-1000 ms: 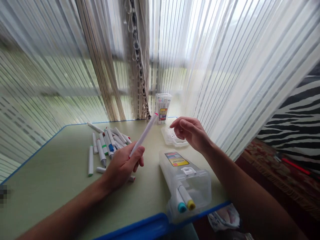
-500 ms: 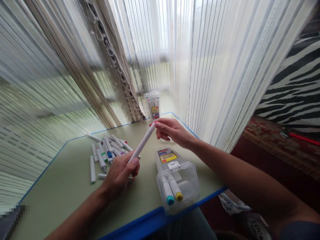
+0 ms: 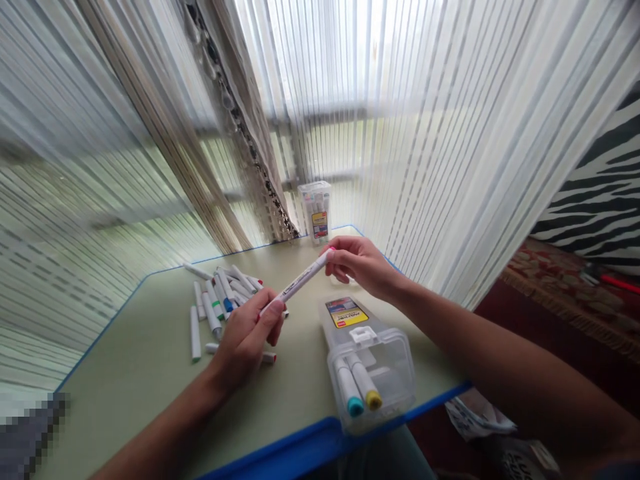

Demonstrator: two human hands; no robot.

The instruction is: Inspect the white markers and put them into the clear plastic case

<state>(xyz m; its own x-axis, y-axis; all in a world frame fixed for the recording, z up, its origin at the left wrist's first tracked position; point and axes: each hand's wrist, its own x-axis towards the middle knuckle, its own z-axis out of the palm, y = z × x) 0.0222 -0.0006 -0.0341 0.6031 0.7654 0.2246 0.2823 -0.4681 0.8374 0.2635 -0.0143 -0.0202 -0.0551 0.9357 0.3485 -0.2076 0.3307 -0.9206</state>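
My left hand [image 3: 247, 340] is closed around the lower end of a white marker [image 3: 300, 283] with a pink tip. My right hand [image 3: 363, 265] pinches the marker's upper, pink end. The marker slants over the green table [image 3: 135, 373]. Just below my right hand lies a clear plastic marker case [image 3: 367, 363] holding two markers, one teal-capped and one yellow-capped. A pile of several loose white markers [image 3: 220, 300] lies left of my left hand.
A second clear case [image 3: 316, 210] full of markers stands upright at the table's far edge by the curtains. The table has a blue rim [image 3: 300, 450] at the near edge. Sheer curtains hang close behind. A zebra-striped fabric [image 3: 600, 200] is at the right.
My right hand moved in from the open air and took the marker's pink end. The marker tilted lower, and the view swung right.
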